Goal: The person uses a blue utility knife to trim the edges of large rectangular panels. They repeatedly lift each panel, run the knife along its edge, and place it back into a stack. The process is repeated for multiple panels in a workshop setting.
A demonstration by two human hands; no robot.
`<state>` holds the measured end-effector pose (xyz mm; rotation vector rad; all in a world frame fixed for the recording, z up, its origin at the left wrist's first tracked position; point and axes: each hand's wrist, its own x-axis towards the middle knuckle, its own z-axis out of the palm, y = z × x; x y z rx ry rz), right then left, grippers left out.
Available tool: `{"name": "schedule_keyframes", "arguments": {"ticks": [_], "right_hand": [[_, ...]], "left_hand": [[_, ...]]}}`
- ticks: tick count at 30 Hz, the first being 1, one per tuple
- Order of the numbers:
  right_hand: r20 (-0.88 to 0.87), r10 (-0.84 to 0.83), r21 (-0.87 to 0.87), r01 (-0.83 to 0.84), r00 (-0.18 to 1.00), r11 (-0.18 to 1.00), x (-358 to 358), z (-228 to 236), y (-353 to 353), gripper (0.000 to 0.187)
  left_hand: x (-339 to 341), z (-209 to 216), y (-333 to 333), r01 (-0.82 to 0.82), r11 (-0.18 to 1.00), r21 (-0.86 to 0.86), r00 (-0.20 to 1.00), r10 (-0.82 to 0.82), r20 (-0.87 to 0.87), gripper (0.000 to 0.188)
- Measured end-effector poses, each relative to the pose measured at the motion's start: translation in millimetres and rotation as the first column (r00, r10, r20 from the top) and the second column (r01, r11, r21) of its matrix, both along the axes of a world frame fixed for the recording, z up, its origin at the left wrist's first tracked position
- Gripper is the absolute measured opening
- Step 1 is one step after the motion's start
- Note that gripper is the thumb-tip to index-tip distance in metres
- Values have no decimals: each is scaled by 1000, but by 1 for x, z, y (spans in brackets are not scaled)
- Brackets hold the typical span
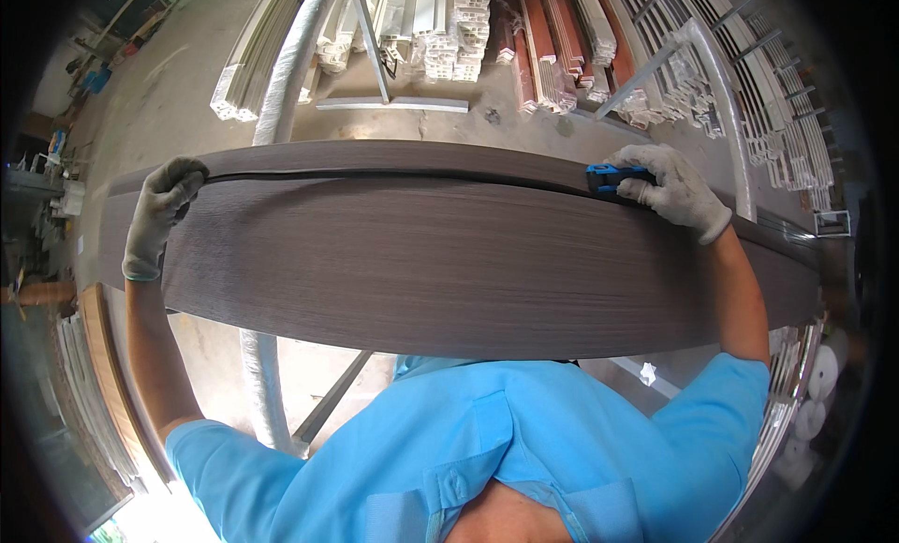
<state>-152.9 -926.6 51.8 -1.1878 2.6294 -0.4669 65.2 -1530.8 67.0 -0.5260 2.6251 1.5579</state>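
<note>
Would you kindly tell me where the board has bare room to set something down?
The board is widely bare between the dark strip and the edge nearest the blue shirt. It is crowded at the strip's ends, by the left hand and the right hand holding a blue tool.

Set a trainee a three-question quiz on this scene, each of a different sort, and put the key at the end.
1. Multiple choice: where is the blue-and-black tool?
A) in the left hand
B) in the right hand
C) on the floor

2. True or false: reddish-brown lengths lie beyond the far edge of the dark panel.

3. Fill in the blank: the left hand is covered by a pale ____.

Key:
1. B, in the right hand.
2. True.
3. Glove.
</note>
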Motion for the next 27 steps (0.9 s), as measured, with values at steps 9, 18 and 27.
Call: {"name": "schedule_keyframes", "arguments": {"ticks": [9,18,27], "right_hand": [[65,-17,24,15,998,1000,0,7,-3,34],[100,-13,-16,15,995,1000,7,10,2,31],[-77,257,-95,-264,963,960,0,-2,-80,22]], "left_hand": [[-16,-23,-18,68,969,-236,994,-87,-69,17],[-25,-52,-4,-96,968,-233,969,37,-246,11],[-31,-46,-4,-84,947,-310,982,27,-185,10]]}}
